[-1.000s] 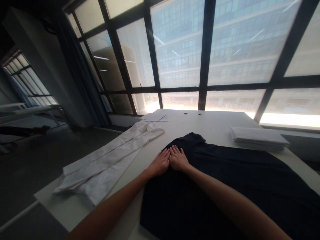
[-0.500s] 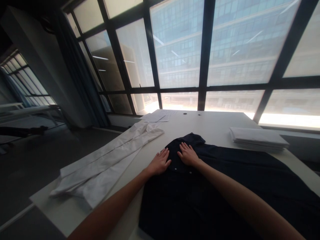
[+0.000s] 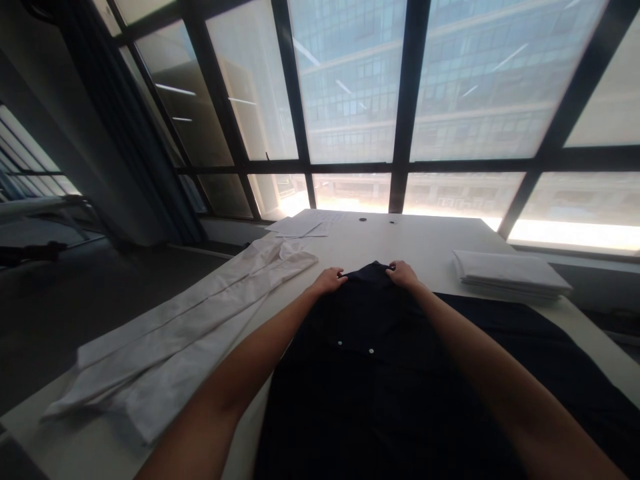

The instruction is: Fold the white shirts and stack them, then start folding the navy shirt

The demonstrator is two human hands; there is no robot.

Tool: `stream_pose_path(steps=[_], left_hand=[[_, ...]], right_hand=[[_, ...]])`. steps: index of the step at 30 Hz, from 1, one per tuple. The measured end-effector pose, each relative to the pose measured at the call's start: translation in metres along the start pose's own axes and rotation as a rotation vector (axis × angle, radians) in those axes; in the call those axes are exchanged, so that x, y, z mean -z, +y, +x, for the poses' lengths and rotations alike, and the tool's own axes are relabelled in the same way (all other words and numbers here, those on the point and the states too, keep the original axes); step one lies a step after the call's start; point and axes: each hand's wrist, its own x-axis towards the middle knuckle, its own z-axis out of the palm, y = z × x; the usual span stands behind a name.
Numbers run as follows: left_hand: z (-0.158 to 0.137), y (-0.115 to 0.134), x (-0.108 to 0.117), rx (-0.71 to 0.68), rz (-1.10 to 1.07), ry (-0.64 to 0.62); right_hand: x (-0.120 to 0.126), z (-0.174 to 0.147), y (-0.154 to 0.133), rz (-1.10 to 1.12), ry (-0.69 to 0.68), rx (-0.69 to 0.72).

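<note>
A dark navy garment [image 3: 370, 400] with two small pale buttons on it lies over the front of the white table. At its far end, my left hand [image 3: 330, 280] pinches the upper left edge between thumb and fingers. My right hand [image 3: 401, 274] is closed on the upper right edge in the same way. Between the two hands the cloth rises to a low point. The garment's kind is hard to make out in the dark; part of it spreads to the right beneath my right forearm.
White cloth [image 3: 185, 333] lies lengthwise along the table's left side. Papers [image 3: 300, 227] rest at the far left corner. A folded white stack [image 3: 510, 272] sits at the right of the table [image 3: 425, 240]. Large windows [image 3: 350, 80] stand behind it.
Both hands lay flat on the dark cloth before; now they have moved to its far edge and grip it. The upper cloth has shifted away from me. The view has tilted slightly.
</note>
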Motion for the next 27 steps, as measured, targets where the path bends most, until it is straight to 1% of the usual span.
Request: stream_pose_path(steps=[4,7,10,13,16,20,21,23,25,27], left_hand=[[0.030,0.009,-0.006,0.024,-0.077,-0.045],[0.043,0.009,-0.010,0.053,-0.140,-0.060],[0.046,0.007,-0.012,0.057,-0.222,-0.067],[0.043,0.007,-0.011,0.021,-0.320,-0.084],[0.037,0.007,-0.009,-0.040,-0.411,-0.094],[0.028,0.005,-0.006,-0.234,-0.491,-0.067],[0.025,0.005,-0.006,-0.284,-0.460,-0.056],[0.019,0.004,-0.007,-0.349,-0.294,-0.023],[0.011,0.002,-0.007,-0.370,-0.111,0.015],[0.003,-0.002,-0.006,-0.361,-0.015,0.041]], right_hand=[[0.002,0.024,0.002,0.031,-0.066,-0.061],[0.007,0.038,0.003,0.088,-0.125,-0.122],[0.011,0.044,0.005,0.168,-0.187,-0.152],[0.016,0.042,0.005,0.255,-0.213,-0.124],[0.022,0.036,0.001,0.335,-0.211,-0.044],[0.037,0.021,-0.007,0.400,-0.234,0.094],[0.042,0.016,-0.009,0.394,-0.249,0.150],[0.051,0.002,-0.011,0.334,-0.271,0.299],[0.059,-0.014,-0.009,0.230,-0.280,0.452],[0.064,-0.031,-0.003,0.122,-0.298,0.540]])
